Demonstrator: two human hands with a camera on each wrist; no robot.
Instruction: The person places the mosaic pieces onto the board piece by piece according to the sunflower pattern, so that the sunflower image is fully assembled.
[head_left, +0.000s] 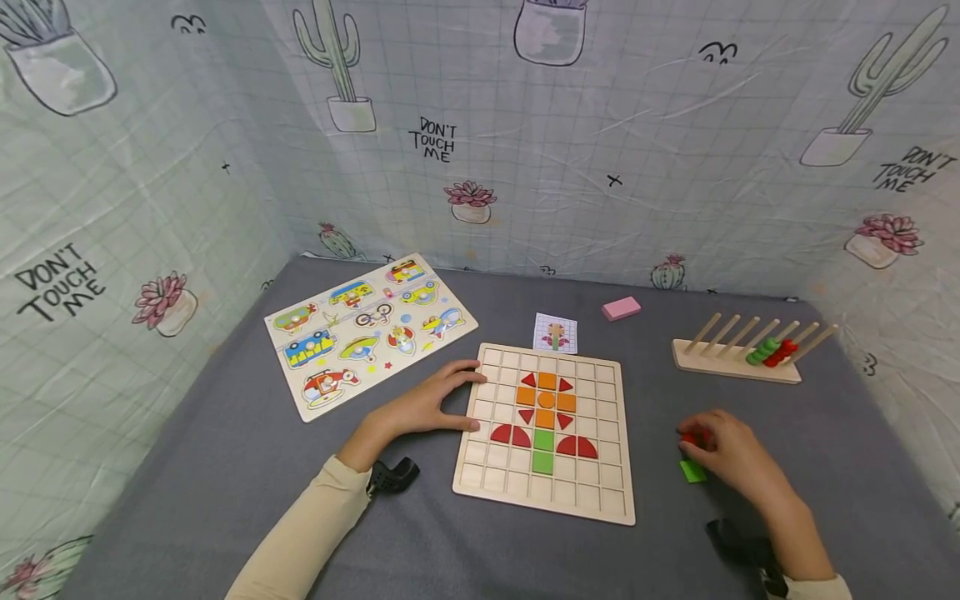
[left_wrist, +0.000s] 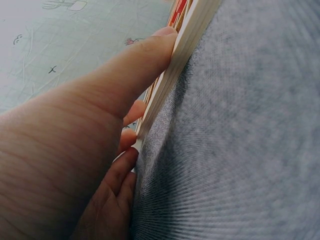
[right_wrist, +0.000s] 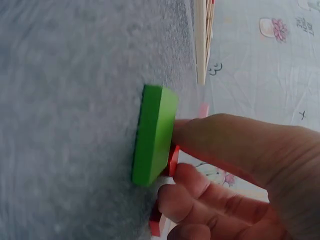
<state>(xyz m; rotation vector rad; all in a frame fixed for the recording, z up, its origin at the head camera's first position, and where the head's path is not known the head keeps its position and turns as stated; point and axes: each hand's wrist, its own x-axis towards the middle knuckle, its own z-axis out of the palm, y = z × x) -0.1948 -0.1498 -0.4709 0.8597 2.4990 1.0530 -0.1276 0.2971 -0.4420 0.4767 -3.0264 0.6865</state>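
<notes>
A wooden grid board [head_left: 495,479] lies on the cloth, bearing orange squares, an orange circle, red triangles, red quarter-circles and two green squares. My left hand [head_left: 423,404] is at its left side, the thumb and fingers spread and touching the edge. To the right of the board, my right hand [head_left: 731,454] pinches a red piece [right_wrist: 172,161] between thumb and fingers, low over the cloth. A green square piece [right_wrist: 155,135] lies just beside those fingers. Another red piece [right_wrist: 157,221] is under the hand, partly hidden.
A picture card [head_left: 556,333] showing a flower pattern touches the board's far edge. Behind it lies a pink block [head_left: 621,308]. A peg stand [head_left: 735,362] with green and red beads stands at the right back, a vehicle puzzle board [head_left: 371,333] at the left back.
</notes>
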